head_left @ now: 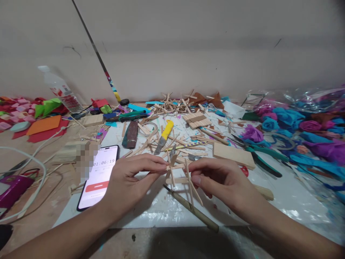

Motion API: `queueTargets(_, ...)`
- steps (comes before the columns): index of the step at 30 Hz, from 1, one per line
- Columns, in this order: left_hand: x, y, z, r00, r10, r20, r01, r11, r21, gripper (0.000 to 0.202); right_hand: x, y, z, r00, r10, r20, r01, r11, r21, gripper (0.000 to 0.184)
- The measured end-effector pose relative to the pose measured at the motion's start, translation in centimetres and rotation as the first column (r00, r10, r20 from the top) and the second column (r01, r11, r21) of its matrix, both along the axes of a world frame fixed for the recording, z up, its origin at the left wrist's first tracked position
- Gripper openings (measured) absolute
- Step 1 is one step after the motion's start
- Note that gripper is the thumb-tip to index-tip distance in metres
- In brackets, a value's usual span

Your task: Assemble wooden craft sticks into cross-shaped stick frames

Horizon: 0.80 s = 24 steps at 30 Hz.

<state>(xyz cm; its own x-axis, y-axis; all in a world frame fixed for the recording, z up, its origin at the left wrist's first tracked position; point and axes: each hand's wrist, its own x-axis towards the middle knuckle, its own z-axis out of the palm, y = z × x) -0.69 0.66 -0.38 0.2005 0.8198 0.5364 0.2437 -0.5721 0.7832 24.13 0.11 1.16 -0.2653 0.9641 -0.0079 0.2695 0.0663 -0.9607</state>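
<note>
Left hand (137, 176): thumb and index fingertips pressed together, pinching the left end of a small stick frame (180, 181). Right hand (223, 178): thumb and index pinching the frame's right side, other fingers curled under; exact grip partly hidden.

Frame: pale bare wood, thin flat craft sticks, some with rounded ends. Two crosspieces run roughly sideways, one above the other; narrow sticks cross at both ends, the right pair splaying apart toward the bottom. Open gaps between, joints too small to read. It sits between the two sets of fingertips, left end at the left pinch, right sticks against the right fingers, lower crosspiece below the left fingertips. Held tilted; can't tell if any stick rests on the surface.

Just below: a round wooden rod (196, 212) with dark tip, slanting across a white sheet (145, 217). Beside left wrist, a lit phone (99, 174). Beyond the hands: yellow-handled cutter (165, 136), patterned pencil (188, 145), loose sticks. Right of those, a wood block (233, 155) and green-handled pliers (264, 160). Farther back, a stick heap (172, 106) near the wall (188, 46).
</note>
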Motion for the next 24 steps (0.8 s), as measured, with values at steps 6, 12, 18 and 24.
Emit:
queueTargets(6,0.07,0.07,0.13,1.000,-0.011,0.016,0.011,1.000,0.010,0.026,0.08,-0.17,0.18,1.000,-0.007,-0.017,0.007,1.000,0.005,0.011)
queueTargets(12,0.12,0.03,-0.15,1.000,0.006,0.011,-0.006,1.000,0.000,0.026,0.04,0.07,-0.11,0.999,0.002,-0.034,-0.002,1.000,-0.001,0.012)
queueTargets(18,0.16,0.02,-0.09,0.999,0.026,0.031,-0.023,0.994,-0.110,0.026,0.14,0.03,-0.27,0.999,0.008,-0.051,-0.008,1.000,-0.006,0.011)
queueTargets(24,0.22,0.03,0.13,0.997,0.080,0.003,-0.079,0.992,-0.100,0.021,0.23,-0.07,-0.44,0.998,0.000,-0.064,-0.001,1.000,-0.015,0.013)
